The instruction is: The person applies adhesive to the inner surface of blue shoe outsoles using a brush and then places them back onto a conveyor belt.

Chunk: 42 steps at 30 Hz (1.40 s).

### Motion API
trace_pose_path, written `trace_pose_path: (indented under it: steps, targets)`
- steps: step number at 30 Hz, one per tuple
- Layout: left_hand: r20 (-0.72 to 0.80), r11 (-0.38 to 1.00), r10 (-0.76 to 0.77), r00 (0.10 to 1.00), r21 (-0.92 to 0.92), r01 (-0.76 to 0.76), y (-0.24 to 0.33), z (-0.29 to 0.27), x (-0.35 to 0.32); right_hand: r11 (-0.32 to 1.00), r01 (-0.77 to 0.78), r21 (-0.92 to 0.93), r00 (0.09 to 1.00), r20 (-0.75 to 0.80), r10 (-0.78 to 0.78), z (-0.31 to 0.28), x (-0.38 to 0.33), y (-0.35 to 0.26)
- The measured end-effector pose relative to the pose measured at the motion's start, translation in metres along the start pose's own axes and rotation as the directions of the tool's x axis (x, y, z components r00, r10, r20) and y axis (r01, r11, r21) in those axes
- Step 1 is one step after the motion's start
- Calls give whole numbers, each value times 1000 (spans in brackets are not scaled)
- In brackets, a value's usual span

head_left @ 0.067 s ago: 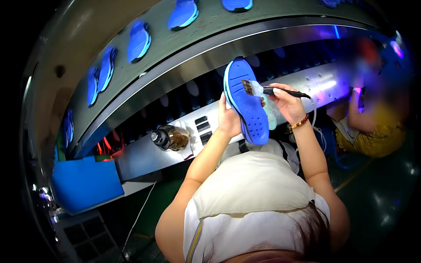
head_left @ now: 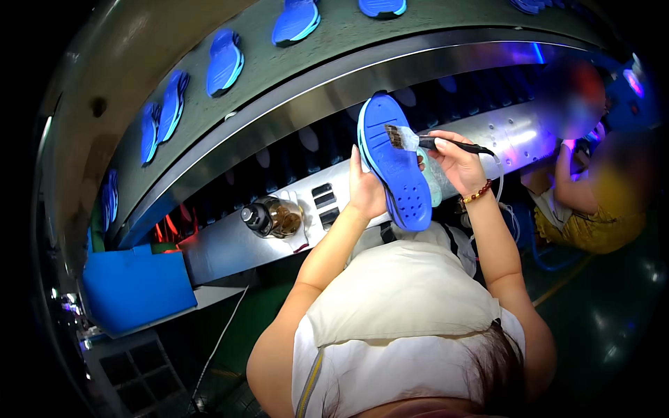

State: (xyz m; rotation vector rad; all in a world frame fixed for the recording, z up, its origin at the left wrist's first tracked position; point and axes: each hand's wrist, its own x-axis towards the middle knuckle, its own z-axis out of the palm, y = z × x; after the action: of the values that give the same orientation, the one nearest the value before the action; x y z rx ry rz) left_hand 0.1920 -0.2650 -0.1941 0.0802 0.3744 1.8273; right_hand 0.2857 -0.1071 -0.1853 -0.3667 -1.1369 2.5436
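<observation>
My left hand (head_left: 366, 189) grips a blue shoe sole (head_left: 391, 157) by its left edge, thumb along the side. The sole stands tilted, its wide face with grooves and small holes turned toward me. My right hand (head_left: 456, 164) is closed around the black handle of a brush (head_left: 411, 140), from which a pale tube runs down. The dark bristles meet the sole's upper middle, though I cannot tell how firmly. A pale green piece (head_left: 433, 182) shows behind the sole, partly hidden by it and the brush.
Ahead, several blue soles (head_left: 225, 63) lie on a green conveyor belt (head_left: 258, 66) behind a metal rail. A jar with a black lid (head_left: 272, 218) stands on the metal ledge (head_left: 216, 251). Dark shoe parts fill the space under the rail. A co-worker (head_left: 592, 188) sits at the right.
The belt and its soles appear slightly farther right in the picture. My grip on the sole and the brush looks the same.
</observation>
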Motion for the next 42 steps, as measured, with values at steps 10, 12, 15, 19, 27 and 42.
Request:
trace_pose_path:
  steps: [10, 12, 15, 19, 27, 42]
  targets:
    - [-196, 991, 120, 973, 75, -107, -18, -17, 9, 756, 172, -632, 980, 28, -199, 31, 37, 10]
    - [-289, 987, 156, 945, 84, -137, -17, -16, 13, 547, 298, -782, 949, 181, -258, 45, 26, 15]
    - [-361, 957, 275, 891, 190, -218, -2, -24, 12, 266, 494, -828, 859, 417, -297, 54, 3, 17]
    - [-191, 960, 189, 963, 244, -140, 21, -37, -3, 401, 263, -878, 919, 354, 172, 42, -38, 4]
    - [-9, 991, -102, 995, 83, 102, 2, 2, 0, 722, 258, -642, 966, 155, -208, 44, -2, -24]
    - [-57, 930, 271, 961, 272, -246, 18, 13, 7, 771, 366, -521, 846, 532, -42, 41, -18, -28]
